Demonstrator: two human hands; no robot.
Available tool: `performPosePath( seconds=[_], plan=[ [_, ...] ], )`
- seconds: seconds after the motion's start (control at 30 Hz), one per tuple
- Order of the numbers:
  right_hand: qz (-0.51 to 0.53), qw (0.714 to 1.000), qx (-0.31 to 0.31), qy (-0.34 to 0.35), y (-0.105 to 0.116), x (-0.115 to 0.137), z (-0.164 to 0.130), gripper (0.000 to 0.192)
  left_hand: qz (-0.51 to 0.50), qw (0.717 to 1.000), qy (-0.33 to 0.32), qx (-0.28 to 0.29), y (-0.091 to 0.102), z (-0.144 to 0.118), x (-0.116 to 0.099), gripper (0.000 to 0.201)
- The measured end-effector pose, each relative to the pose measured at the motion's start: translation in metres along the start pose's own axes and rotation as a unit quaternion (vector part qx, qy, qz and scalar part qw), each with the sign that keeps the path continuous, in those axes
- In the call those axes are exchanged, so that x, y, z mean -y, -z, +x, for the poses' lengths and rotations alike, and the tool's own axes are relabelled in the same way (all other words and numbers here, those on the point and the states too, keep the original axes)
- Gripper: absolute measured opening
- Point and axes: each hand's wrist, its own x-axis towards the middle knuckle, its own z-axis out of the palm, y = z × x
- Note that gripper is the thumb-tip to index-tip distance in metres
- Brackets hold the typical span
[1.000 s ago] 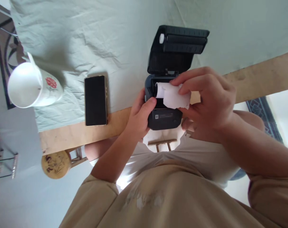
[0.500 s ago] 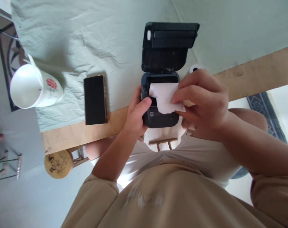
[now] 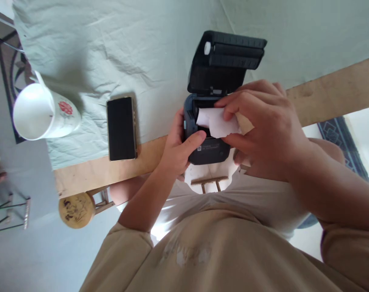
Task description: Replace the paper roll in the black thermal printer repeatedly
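Observation:
A small black label printer sits at the table's near edge with its lid swung up and open. My left hand grips the printer's left side, the thumb lying across its front. My right hand pinches the loose end of a white paper strip between thumb and fingers, right over the open paper bay. The strip's other end curls down into the bay. The roll itself is hidden inside the printer and behind my right hand.
A black phone lies face up left of the printer on a pale green cloth. A white mug with a red flower stands at the far left. The wooden table edge runs right. A round stool stands below.
Half a second ago the strip was drawn flat over the printer's front; now it is curled back toward the bay. The printer has turned slightly, and my right hand now hides the roll behind it.

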Motion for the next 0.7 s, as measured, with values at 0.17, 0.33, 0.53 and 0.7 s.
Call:
performPosePath(
  seconds=[0.17, 0.33, 0.53, 0.7],
  plan=[
    [0.034, 0.998, -0.041, -0.016, 0.0041, 0.0026, 0.0002, 0.024, -0.002, 1.000, 0.015, 0.000, -0.0009, -0.0018, -0.0008, 0.040],
    [0.017, 0.998, -0.045, -0.034, 0.0029, 0.0011, 0.0005, 0.024, -0.006, 1.000, 0.013, -0.002, -0.0029, -0.0022, -0.0012, 0.038],
    [0.068, 0.995, -0.077, 0.009, 0.0042, 0.0030, 0.0035, 0.015, -0.039, 0.999, -0.017, 0.009, 0.0017, 0.0026, 0.0053, 0.038],
    [0.105, 0.989, -0.003, 0.104, 0.0034, 0.0053, 0.0039, 0.011, -0.039, 0.998, -0.035, 0.031, 0.0043, 0.0020, 0.0047, 0.041]
  ],
)
